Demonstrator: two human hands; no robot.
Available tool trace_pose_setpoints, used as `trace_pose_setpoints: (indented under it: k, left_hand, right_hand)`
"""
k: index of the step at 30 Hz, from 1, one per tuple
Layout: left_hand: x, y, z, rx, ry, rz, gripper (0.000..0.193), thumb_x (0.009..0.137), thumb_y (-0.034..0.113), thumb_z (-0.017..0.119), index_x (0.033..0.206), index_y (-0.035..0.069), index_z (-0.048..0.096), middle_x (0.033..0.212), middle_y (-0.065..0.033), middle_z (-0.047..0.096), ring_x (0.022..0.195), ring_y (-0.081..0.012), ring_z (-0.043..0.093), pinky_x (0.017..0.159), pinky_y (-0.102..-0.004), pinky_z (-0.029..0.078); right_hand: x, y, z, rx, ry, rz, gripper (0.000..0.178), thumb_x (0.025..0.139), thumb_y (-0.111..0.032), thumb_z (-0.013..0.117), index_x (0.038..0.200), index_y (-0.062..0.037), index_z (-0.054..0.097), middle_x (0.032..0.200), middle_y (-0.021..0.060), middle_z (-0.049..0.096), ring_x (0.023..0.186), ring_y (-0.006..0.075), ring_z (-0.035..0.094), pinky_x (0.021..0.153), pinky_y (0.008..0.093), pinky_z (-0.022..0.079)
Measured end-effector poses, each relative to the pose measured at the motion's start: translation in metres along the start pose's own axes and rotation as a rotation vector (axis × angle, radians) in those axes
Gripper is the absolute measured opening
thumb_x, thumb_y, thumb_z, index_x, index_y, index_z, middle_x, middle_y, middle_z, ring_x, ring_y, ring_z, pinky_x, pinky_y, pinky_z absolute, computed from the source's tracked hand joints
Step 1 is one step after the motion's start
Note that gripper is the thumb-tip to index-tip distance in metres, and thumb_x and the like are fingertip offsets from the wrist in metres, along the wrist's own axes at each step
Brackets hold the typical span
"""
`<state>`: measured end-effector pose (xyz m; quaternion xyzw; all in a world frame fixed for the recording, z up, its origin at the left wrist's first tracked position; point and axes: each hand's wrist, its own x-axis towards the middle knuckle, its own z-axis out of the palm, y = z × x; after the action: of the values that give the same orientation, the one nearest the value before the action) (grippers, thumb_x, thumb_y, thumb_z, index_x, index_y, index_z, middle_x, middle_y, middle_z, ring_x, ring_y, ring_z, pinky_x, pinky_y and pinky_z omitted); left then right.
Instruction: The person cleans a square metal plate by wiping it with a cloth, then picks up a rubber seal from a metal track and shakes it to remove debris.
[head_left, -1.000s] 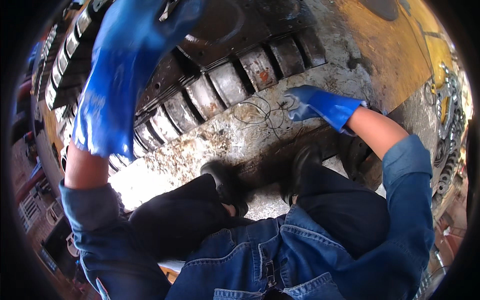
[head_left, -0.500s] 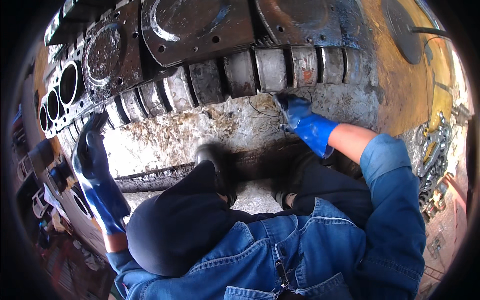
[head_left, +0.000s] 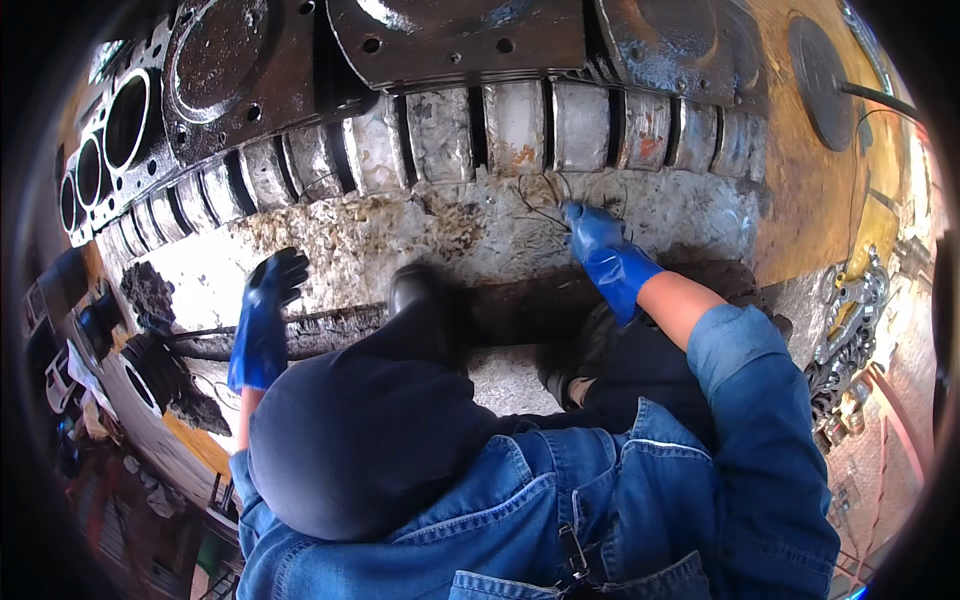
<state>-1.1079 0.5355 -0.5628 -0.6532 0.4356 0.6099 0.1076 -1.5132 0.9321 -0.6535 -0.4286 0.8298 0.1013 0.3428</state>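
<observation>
My right hand (head_left: 597, 232), in a blue rubber glove, is closed on a thin dark wire (head_left: 540, 208). The wire's loose loops stick out past the fingers over a pale, stained slab (head_left: 400, 230). Above the slab's near side, my left hand (head_left: 274, 282), gloved in blue with dark grime on the fingers, is held open with nothing in it. Along the far side of the slab runs a row of grey metal blocks (head_left: 515, 128) with narrow gaps between them; neither hand touches these.
Dark greasy metal plates (head_left: 455, 40) with bolt holes lie beyond the blocks. A plate with large round bores (head_left: 125, 120) is at far left. A round dark disc (head_left: 818, 82) with a rod sits at far right, above a chain (head_left: 850, 310). Dark clumps (head_left: 150, 295) lie at left.
My left hand has moved right and nearer to me, away from the blocks' left end, its fingers now spread. My right hand stays by the wire. The whole view has shifted slightly.
</observation>
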Motion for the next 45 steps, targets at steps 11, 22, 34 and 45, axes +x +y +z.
trace_pose_setpoints:
  k: [11,22,34,45]
  left_hand:
    - [0.052,0.037,0.200,-0.613,-0.763,-0.365,0.033,0.097,0.005,0.046,0.124,-0.010,0.058,0.111,-0.0231,0.066,0.100,-0.0342,0.064,0.099,-0.0456,0.053]
    - [0.001,0.076,0.262,0.595,-0.766,0.566,0.071,0.082,0.013,0.080,0.143,0.002,0.046,0.137,-0.0225,0.056,0.128,-0.0309,0.054,0.107,-0.0412,0.048]
    - [0.035,0.068,0.275,-0.229,-0.739,-0.339,0.048,0.092,0.005,0.064,0.137,0.002,0.050,0.143,-0.0199,0.047,0.125,-0.0270,0.049,0.098,-0.0387,0.052]
    - [0.100,-0.011,0.342,0.032,-0.661,0.486,0.041,0.100,0.031,0.046,0.127,0.003,0.058,0.101,-0.0088,0.063,0.074,-0.0164,0.053,0.062,-0.0313,0.043]
  right_hand:
    - [0.025,0.008,-0.042,1.196,-0.225,0.147,0.024,0.072,-0.003,0.077,0.095,0.0003,0.072,0.085,0.0108,0.072,0.080,0.0203,0.069,0.076,0.0328,0.055]
    - [-0.003,0.026,-0.091,1.244,-0.207,0.255,0.031,0.080,-0.009,0.082,0.105,0.0018,0.067,0.094,0.0104,0.072,0.082,0.0190,0.070,0.073,0.0333,0.057]
    - [-0.034,0.088,-0.058,0.436,-0.007,0.489,0.055,0.080,-0.034,0.077,0.123,-0.0010,0.063,0.106,0.0177,0.070,0.103,0.0320,0.067,0.089,0.0380,0.053]
    - [-0.071,0.056,-0.053,1.404,-0.119,0.482,0.022,0.088,-0.022,0.066,0.091,-0.0018,0.073,0.083,0.0074,0.069,0.076,0.0140,0.060,0.068,0.0325,0.047]
